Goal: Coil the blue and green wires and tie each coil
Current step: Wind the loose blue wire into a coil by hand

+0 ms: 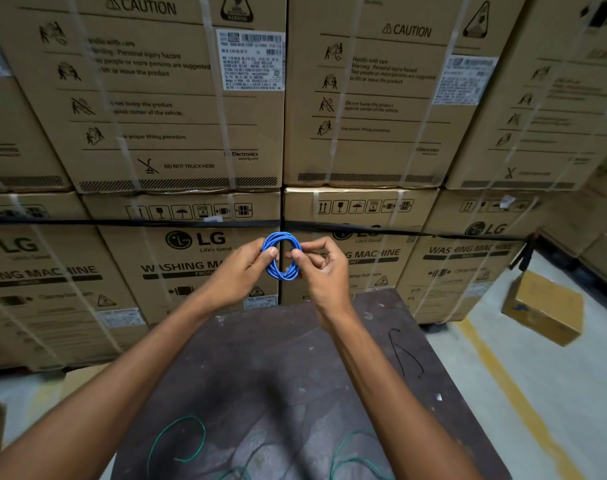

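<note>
The blue wire (282,256) was seen wound into a small round coil of several turns, held upright in mid-air at the centre of the frame, above the far edge of the worktop (278,368). The coil was gripped on both sides. Its left side was pinched by the left hand (241,268), thumb in front and fingers curled behind. Its right side was pinched by the right hand (321,266) between thumb and forefinger, the other fingers loosely curled.

The green wire (177,441) was noted lying loose and uncoiled on the dark, paint-flecked worktop along the bottom of the frame, in open loops at lower left and lower centre-right. A thin black wire (404,355) was seen lying on the worktop at right of centre, well apart from the green one.

Stacked cardboard boxes (177,109) printed with caution notices and washing-machine labels filled the upper half of the frame. A smaller cardboard box (544,306) was seen on the floor (523,393) at the right, near a yellow floor line (503,386).
</note>
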A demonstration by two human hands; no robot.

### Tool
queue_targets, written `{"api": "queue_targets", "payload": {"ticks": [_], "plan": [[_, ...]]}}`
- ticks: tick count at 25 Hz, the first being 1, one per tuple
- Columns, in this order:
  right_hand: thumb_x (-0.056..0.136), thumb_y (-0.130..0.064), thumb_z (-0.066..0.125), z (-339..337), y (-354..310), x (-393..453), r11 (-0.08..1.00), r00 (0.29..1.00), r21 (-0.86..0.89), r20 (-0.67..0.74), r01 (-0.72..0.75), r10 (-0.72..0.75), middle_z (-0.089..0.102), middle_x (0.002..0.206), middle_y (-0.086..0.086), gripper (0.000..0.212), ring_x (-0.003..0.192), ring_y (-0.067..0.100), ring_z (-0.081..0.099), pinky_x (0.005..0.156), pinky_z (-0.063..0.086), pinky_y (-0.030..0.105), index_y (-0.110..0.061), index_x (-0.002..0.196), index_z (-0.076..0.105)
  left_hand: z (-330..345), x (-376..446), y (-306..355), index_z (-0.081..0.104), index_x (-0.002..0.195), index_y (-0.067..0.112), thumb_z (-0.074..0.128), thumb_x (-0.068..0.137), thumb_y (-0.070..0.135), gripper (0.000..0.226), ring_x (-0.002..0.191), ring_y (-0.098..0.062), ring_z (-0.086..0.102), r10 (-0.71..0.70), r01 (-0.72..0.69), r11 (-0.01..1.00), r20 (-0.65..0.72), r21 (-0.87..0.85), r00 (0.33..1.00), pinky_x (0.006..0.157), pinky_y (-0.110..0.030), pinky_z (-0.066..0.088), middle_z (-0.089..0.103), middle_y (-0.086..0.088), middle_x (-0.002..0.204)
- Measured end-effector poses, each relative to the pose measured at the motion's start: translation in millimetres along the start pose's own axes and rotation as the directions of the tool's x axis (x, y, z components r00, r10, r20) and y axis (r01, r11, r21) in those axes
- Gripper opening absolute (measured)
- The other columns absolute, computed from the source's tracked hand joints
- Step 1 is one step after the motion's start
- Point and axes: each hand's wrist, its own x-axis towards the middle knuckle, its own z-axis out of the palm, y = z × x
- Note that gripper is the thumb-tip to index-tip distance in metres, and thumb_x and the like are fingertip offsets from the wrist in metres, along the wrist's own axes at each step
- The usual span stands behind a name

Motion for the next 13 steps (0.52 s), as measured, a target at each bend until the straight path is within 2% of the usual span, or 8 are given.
{"api": "queue_targets", "payload": {"ticks": [2,4,6,8,11,13], "plan": [[0.092,0.001,0.071,-7,5,-4,0.998,0.999,0.054,-0.016,-0.038,0.039,0.076,0.091,0.024,0.016,0.077,0.022,0.072,0.062,0.058,0.03,-0.005,0.098,0.057,9,-2,-2,0.058,0.094,0.03,0.042,0.109,0.031,0.022,0.069,-0.002,0.047,-0.006,0.007,1.0,0.041,-0.025,0.999,0.067,-0.027,0.039,0.052,0.014,0.073],[0.092,-0.001,0.071,-18,14,-10,0.991,0.993,0.061,-0.007,-0.12,0.121,0.076,0.092,0.023,0.02,0.077,0.022,0.07,0.061,0.057,0.029,-0.004,0.103,0.055,24,-4,-11,0.055,0.091,0.032,0.04,0.106,0.04,0.023,0.067,-0.004,0.046,-0.026,0.026,1.0,0.061,0.003,0.998,0.067,-0.033,0.039,0.049,0.012,0.072],[0.093,-0.005,0.072,-34,25,-11,0.981,0.982,0.044,-0.007,-0.187,0.187,0.076,0.096,0.022,0.025,0.082,0.023,0.069,0.069,0.058,0.036,-0.001,0.109,0.053,44,0,-20,0.051,0.087,0.034,0.037,0.103,0.045,0.024,0.065,-0.005,0.046,-0.059,0.056,0.995,0.032,0.082,0.998,0.067,-0.037,0.039,0.049,0.012,0.07],[0.093,-0.006,0.072,-51,35,-5,0.975,0.976,0.028,-0.009,-0.218,0.219,0.073,0.097,0.022,0.03,0.084,0.022,0.069,0.075,0.06,0.04,0.003,0.114,0.053,64,9,-24,0.047,0.084,0.038,0.041,0.106,0.041,0.023,0.066,-0.006,0.05,-0.095,0.092,0.982,0.011,0.165,0.995,0.066,-0.037,0.039,0.052,0.011,0.069],[0.094,-0.006,0.072,-82,43,12,0.963,0.963,-0.009,0.035,-0.268,0.268,0.072,0.095,0.016,0.032,0.08,0.013,0.072,0.073,0.061,0.033,0.002,0.118,0.054,92,25,-22,0.047,0.087,0.036,0.044,0.107,0.034,0.021,0.07,-0.015,0.054,-0.138,0.136,0.964,-0.006,0.227,0.99,0.066,-0.034,0.035,0.055,0.012,0.072],[0.093,-0.005,0.072,-103,48,24,0.954,0.95,0.017,0.091,-0.301,0.298,0.071,0.095,0.011,0.033,0.084,0.014,0.073,0.076,0.062,0.033,0.001,0.12,0.054,106,35,-21,0.049,0.092,0.033,0.044,0.107,0.034,0.016,0.072,-0.018,0.055,-0.16,0.16,0.961,-0.019,0.227,0.987,0.066,-0.034,0.034,0.055,0.012,0.072]]}}
